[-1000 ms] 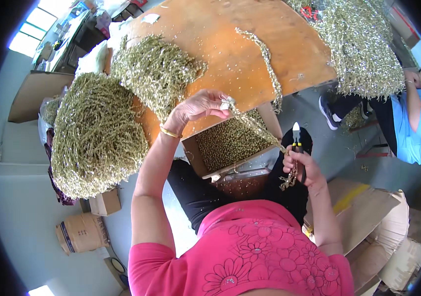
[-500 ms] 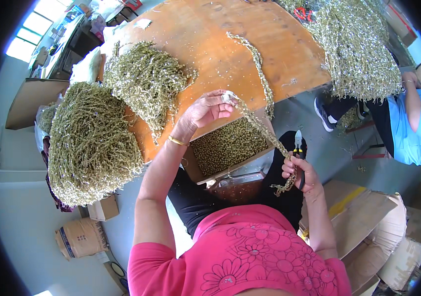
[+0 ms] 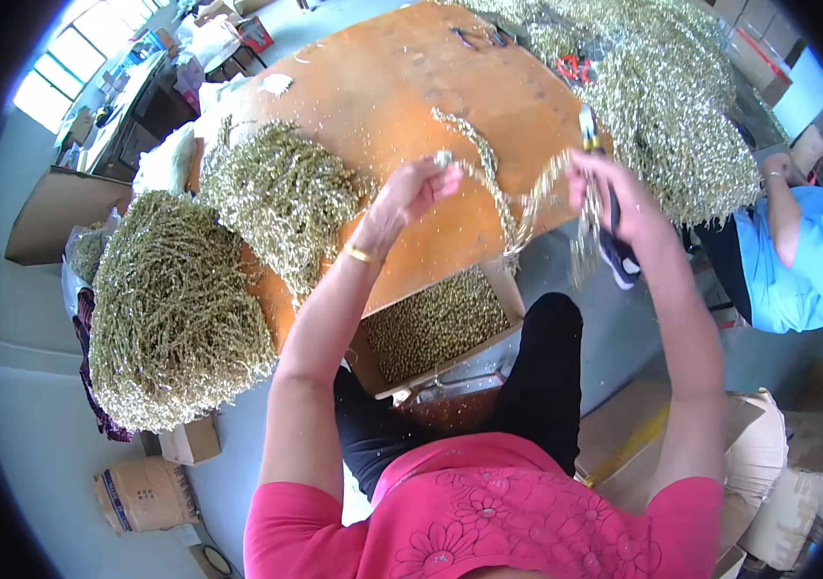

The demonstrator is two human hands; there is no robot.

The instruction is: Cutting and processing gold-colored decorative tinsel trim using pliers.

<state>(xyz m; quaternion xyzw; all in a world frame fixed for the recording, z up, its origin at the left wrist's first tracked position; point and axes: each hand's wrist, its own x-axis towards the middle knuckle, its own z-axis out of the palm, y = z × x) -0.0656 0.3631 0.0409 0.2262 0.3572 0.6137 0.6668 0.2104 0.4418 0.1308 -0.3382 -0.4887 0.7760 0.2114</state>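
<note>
My left hand (image 3: 419, 190) pinches one end of a glittery gold garland strand (image 3: 535, 198), where a small whitish piece (image 3: 443, 157) shows at the fingertips. The strand sags over the table edge and rises to my right hand (image 3: 626, 198), which is closed round it and a pair of pliers (image 3: 587, 124) with black and yellow handles. A short tail hangs below that hand, smeared by motion. Behind my hands a second gold strand (image 3: 474, 140) lies on the orange table (image 3: 383, 106).
Two heaps of gold strands (image 3: 180, 299) (image 3: 281, 188) are at the left, and a large pile (image 3: 672, 116) at the right. An open box of small gold beads (image 3: 508, 289) stands under the table edge. A person in blue (image 3: 807, 251) sits at the right. Cardboard (image 3: 633, 415) lies lower right.
My right hand has swung up and away from my lap to above the table's right edge, taking the pliers and strand end along. The strand now sags instead of running straight.
</note>
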